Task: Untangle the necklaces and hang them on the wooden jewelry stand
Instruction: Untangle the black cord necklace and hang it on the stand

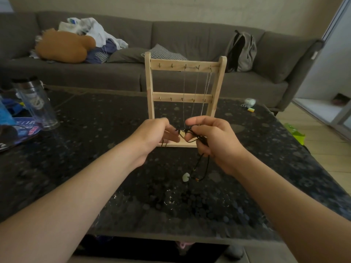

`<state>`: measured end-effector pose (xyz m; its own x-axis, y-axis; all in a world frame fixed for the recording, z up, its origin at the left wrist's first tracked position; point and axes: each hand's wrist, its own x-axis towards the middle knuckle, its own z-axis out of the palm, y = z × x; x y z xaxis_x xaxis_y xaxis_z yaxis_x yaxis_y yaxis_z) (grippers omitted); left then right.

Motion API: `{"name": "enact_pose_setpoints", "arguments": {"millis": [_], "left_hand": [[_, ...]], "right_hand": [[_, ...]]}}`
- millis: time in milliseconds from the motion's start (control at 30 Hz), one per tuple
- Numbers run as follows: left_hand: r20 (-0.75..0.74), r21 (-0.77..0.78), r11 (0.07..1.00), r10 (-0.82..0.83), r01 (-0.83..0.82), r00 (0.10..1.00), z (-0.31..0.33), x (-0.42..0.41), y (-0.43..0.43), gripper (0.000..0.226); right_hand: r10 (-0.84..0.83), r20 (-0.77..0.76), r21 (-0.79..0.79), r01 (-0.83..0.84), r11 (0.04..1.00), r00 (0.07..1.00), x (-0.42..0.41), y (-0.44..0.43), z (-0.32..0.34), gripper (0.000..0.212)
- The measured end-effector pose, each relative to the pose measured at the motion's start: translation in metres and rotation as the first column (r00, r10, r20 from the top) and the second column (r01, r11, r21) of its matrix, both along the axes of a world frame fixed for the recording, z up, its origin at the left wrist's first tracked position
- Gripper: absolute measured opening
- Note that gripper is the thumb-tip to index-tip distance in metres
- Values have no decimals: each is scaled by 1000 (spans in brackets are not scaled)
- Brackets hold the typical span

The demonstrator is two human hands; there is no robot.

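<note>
Found both hands raised over table (95, 120), just in front of stand (149, 82). Found left hand (157, 133) curled, fingertips pinching black cord (198, 138) at a small tangle (185, 130). Found right hand (210, 137) closed on the same cord, thumb and forefinger pinching just beside the tangle, lower fingers gathering slack. Noted hands near each other, tangle between them. Noted cord looping down below right hand, pale pendant (186, 177) at its low end. Cannot tell whether pendant touches the tabletop. Counted about three thin chains (195, 92) hanging from the right-side hooks of the top bar. Saw left-side hooks (171, 65) bare.

Judged step in hand: loosening the tangle. Hanging of this cord not yet begun.

Recommended handling:
- Hold one pinch fixed and work with the other.
- Ease strands apart rather than tugging, since pulling the ends outward would likely tighten the knot.
- Open one loop with the fingertips, then feed the free end back through.
- Take pendant weight off the cord, resting it on the table if need be.
- Stay clear of the chains just behind the hands, as a snag there could tangle them or tip the stand.
- Once free, spread into one open loop and lift to a bare left hook.
</note>
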<state>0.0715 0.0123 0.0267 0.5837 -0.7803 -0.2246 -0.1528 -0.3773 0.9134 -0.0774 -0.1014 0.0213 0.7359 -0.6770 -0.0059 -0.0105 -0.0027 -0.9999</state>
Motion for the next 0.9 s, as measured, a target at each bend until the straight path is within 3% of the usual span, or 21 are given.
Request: {"name": "enact_pose_setpoints", "arguments": {"millis": [67,200,300,433,600,767,900], "left_hand": [[-108,-84,996,-27,18,994,0,2,0,44],[-136,-125,989,-99,82,986,0,3,-1,34],[-34,-109,990,-89,85,995,-1,2,-2,29],[167,-78,996,-36,50,985,2,2,1,23],[360,-110,993,-8,51,933,-6,7,3,16],[413,-86,995,-3,42,911,-7,12,2,10],[407,-51,996,-48,74,912,-7,14,3,8]], "right_hand": [[15,-6,-12,-15,1000,1000,1,1,-1,21],[3,-2,-8,-3,1000,1000,3,1,-2,17],[-41,-25,-65,39,997,999,1,1,-1,14],[-181,-106,-363,132,922,978,-1,0,-5,16],[-253,-135,-540,143,830,958,2,2,-11,37],[-291,-133,-624,148,768,948,2,6,-7,37],[-207,-160,-546,88,833,965,4,7,-8,31]]}}
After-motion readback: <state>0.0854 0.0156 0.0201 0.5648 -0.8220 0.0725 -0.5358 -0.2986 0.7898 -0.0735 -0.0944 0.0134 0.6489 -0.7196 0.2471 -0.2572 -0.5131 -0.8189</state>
